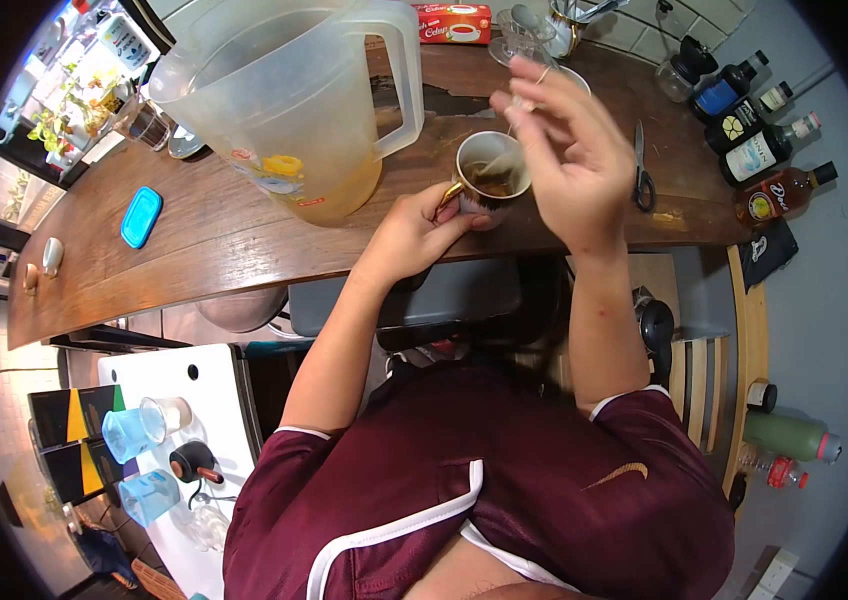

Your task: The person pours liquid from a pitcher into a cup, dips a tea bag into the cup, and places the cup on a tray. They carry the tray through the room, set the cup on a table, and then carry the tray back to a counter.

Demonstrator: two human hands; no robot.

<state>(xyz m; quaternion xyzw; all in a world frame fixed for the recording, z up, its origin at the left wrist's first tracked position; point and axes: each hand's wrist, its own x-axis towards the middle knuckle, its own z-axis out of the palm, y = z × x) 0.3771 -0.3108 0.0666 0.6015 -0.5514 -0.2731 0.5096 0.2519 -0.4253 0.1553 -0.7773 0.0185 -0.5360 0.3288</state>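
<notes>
My left hand [414, 235] is closed around the gold handle of a white teacup [484, 146] near the table's front edge. Brown liquid [494, 183] shows inside the cup. Just above its right rim, my right hand [584, 165] pinches the string of a tea bag [512, 163], which hangs at the cup's mouth. Whether the bag touches the liquid is hard to tell. Left of the cup stands a large translucent plastic pitcher [274, 110] with some amber liquid low inside.
Scissors [643, 180] lie right of my right hand. Several bottles [756, 155] line the table's right end. A red tea box [454, 24] and a glass dish [522, 40] stand behind. A blue lid [142, 217] lies on the wooden table [234, 250] at left.
</notes>
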